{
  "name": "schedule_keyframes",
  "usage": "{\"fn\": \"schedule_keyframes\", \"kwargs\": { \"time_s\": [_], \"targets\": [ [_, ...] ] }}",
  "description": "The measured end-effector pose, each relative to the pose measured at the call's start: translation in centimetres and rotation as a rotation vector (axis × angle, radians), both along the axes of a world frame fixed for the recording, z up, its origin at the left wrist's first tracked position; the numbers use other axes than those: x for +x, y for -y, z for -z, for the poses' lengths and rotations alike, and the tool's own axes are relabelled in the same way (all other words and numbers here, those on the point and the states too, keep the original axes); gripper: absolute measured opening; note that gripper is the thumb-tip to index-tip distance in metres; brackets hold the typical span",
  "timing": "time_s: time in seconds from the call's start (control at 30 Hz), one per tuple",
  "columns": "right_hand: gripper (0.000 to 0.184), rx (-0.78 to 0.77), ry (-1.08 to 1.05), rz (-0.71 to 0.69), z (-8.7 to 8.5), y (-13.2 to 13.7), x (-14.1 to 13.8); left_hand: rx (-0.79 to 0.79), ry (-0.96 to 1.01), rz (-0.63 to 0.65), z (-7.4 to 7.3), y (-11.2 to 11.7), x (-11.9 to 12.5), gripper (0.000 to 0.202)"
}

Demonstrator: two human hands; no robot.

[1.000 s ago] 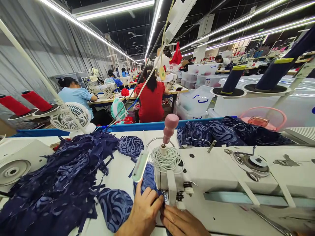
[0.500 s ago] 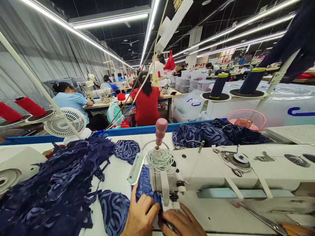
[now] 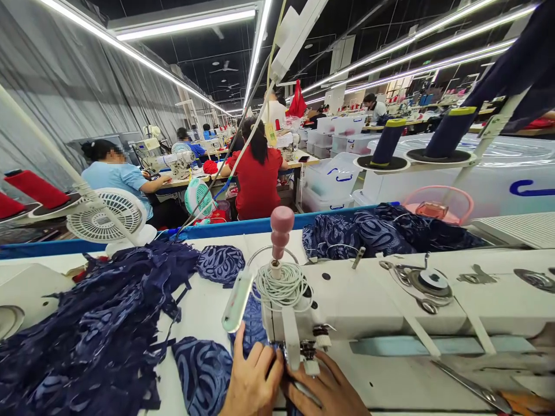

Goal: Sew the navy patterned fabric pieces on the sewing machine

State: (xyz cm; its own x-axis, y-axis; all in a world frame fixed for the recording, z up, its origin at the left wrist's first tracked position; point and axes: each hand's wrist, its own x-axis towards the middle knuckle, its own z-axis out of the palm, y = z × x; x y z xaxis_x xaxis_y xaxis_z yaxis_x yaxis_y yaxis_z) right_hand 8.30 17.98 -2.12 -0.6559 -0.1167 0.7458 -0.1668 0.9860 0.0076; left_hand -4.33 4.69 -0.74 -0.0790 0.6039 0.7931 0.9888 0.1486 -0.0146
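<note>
A blue patterned lace piece [image 3: 254, 320] lies under the needle end of the white sewing machine [image 3: 280, 329]. My left hand [image 3: 255, 375] is at its near edge, index finger stretched forward, thumb and other fingers bent together on the cloth beside the presser foot. To the right of the foot, my right hand [image 3: 327, 387] lies low with bent fingers. A slim metal tool [image 3: 307, 393] shows between its fingers; its kind is mostly hidden. Dark cloth runs down between the hands. Another lace piece [image 3: 203, 372] rests left of my left hand.
A heap of dark navy cloth strips [image 3: 91, 323] covers the left side. More lace pieces [image 3: 347, 234] lie behind the machine. Scissors [image 3: 472, 387] rest at the right. A pink-handled tool [image 3: 281, 231] stands in a coil of cord [image 3: 281, 286]. Co-workers sit ahead.
The view has shifted slightly. My right hand has moved forward, closer to the presser foot; my left hand stays on the cloth. A co-worker in light blue has moved an arm forward.
</note>
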Motion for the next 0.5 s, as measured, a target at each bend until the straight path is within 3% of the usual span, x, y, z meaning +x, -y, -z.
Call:
{"fn": "schedule_keyframes", "kwargs": {
  "time_s": [0.1,0.27,0.37,0.5],
  "targets": [
    [0.021,0.002,0.025,0.006,-0.5,-0.2,0.3,-0.077,-0.031,-0.013,-0.4,0.6,-0.1,0.036],
    [0.029,-0.047,0.093,-0.032,-0.7,0.0,1.0,-0.151,-0.030,-0.211,-0.5,2.5,-0.6,0.040],
    [0.033,-0.103,0.073,-0.048,-0.7,0.3,1.1,-0.103,0.000,-0.113,-1.0,3.0,-0.7,0.038],
    [0.031,-0.092,0.064,-0.066,-0.7,0.6,0.9,-0.218,0.026,0.072,-0.5,2.7,-0.5,0.031]
  ]
}}
